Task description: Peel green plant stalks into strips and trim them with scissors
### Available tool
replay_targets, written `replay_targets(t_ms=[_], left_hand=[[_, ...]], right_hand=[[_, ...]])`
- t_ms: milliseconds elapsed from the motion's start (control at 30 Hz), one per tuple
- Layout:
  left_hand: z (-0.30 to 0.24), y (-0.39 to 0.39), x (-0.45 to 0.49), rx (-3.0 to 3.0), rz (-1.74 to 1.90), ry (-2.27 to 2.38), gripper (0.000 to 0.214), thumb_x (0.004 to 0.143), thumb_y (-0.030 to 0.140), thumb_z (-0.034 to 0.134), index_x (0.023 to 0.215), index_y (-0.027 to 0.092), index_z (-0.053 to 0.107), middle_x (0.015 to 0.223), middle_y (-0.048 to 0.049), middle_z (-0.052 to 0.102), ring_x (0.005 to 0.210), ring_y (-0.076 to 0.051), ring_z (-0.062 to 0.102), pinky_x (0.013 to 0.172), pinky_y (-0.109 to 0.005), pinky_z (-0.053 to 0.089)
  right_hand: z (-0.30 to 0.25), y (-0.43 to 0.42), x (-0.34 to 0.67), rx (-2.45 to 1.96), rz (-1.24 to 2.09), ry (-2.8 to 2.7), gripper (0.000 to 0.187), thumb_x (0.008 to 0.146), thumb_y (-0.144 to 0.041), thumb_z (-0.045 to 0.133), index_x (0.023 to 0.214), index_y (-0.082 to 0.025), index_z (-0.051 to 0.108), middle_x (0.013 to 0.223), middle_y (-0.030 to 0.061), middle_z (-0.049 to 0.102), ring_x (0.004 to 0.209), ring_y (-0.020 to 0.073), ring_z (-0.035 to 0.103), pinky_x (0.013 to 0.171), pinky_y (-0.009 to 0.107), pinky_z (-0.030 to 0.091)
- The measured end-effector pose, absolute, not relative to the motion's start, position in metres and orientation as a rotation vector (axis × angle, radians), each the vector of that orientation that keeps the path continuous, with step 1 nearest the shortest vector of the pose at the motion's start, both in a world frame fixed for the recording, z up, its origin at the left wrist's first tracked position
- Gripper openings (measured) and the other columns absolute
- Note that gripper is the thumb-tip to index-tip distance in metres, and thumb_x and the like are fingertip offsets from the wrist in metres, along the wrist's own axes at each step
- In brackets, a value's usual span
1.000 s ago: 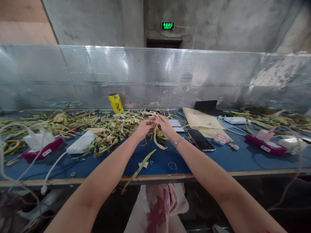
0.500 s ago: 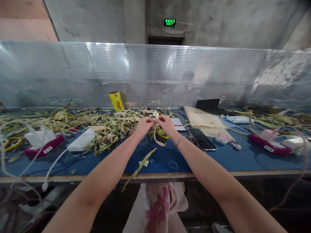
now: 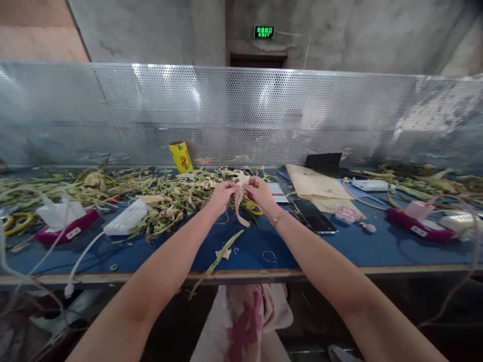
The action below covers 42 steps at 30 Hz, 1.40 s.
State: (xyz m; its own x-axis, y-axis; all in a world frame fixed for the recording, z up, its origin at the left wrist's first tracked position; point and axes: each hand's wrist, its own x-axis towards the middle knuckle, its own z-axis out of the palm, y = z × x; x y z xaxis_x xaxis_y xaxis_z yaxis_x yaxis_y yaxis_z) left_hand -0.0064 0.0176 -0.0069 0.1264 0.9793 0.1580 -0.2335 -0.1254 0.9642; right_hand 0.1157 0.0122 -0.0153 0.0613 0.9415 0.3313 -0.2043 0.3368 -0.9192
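Between my two hands is a pale, dried plant strip, its tail hanging down toward the blue tabletop and its wider whitish end showing above the fingers. My left hand pinches it from the left. My right hand, with a bracelet at the wrist, pinches it from the right, the fingertips close together. A heap of dried greenish plant pieces lies behind and left of my hands. Below them, a long green strip reaches over the table's front edge. A yellow-handled item is partly hidden behind my right hand.
On the right lie a phone, a pink earphone case, brown paper and a purple power strip. On the left are a white power bank, another purple strip and cables. A yellow tube stands near the perforated metal screen.
The plant strip's tail has swung slightly left, and its pale upper part looks more spread out between the fingertips. Both hands stay in nearly the same place, still pinching it.
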Motion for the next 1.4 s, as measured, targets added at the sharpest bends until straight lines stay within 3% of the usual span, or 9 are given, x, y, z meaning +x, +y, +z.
replay_targets(t_ms=[267,400,567,900,1167,1400], left_hand=[[-0.006,0.014,-0.006,1.538,1.363,1.009,0.026,0.058,0.037,0.066,0.061,0.015,0.051,0.052,0.0040,0.048,0.048,-0.007,0.044,0.049,-0.022,0.036],[-0.002,0.011,-0.009,1.754,1.471,1.106,0.017,0.066,0.031,0.058,0.062,0.015,0.055,0.058,0.0016,0.052,0.054,-0.008,0.046,0.055,-0.022,0.037],[-0.001,0.012,-0.009,1.722,1.520,1.080,0.011,0.067,0.025,0.056,0.067,0.014,0.058,0.063,0.0003,0.057,0.058,-0.009,0.049,0.060,-0.024,0.040],[-0.015,0.026,-0.007,1.519,1.570,0.956,0.021,0.065,0.029,0.060,0.078,0.012,0.062,0.069,-0.0025,0.061,0.058,-0.009,0.051,0.058,-0.023,0.042],[-0.012,0.025,-0.009,1.479,1.519,0.943,0.024,0.067,0.028,0.058,0.086,0.013,0.064,0.074,-0.0041,0.063,0.060,-0.010,0.053,0.058,-0.024,0.044],[-0.006,0.022,-0.009,1.611,1.445,0.884,0.027,0.066,0.032,0.061,0.085,0.014,0.066,0.083,-0.0061,0.066,0.075,-0.014,0.058,0.073,-0.028,0.045]], right_hand=[[-0.019,0.016,0.119,-0.933,0.861,-1.465,0.016,0.058,-0.029,0.055,0.069,-0.018,0.051,0.060,-0.0040,0.050,0.057,0.0096,0.048,0.057,0.024,0.043],[-0.022,0.019,0.118,-0.972,0.738,-1.569,0.016,0.060,-0.032,0.057,0.067,-0.018,0.052,0.056,-0.0039,0.049,0.053,0.0093,0.046,0.054,0.024,0.041],[-0.020,0.014,0.116,-0.917,0.920,-1.446,0.019,0.057,-0.032,0.060,0.065,-0.018,0.051,0.059,-0.0047,0.050,0.052,0.0080,0.047,0.054,0.024,0.043],[-0.008,0.001,0.112,-0.878,1.233,-1.219,0.025,0.048,-0.026,0.068,0.065,-0.016,0.051,0.053,-0.0071,0.052,0.049,0.0055,0.047,0.053,0.021,0.042],[-0.010,0.006,0.117,-0.877,1.272,-1.239,0.019,0.056,-0.025,0.064,0.071,-0.016,0.056,0.061,-0.0034,0.057,0.057,0.0079,0.054,0.055,0.021,0.043],[-0.013,0.012,0.119,-0.818,1.159,-1.330,0.026,0.056,-0.037,0.066,0.068,-0.017,0.054,0.055,-0.0066,0.051,0.046,0.0040,0.042,0.045,0.019,0.032]])
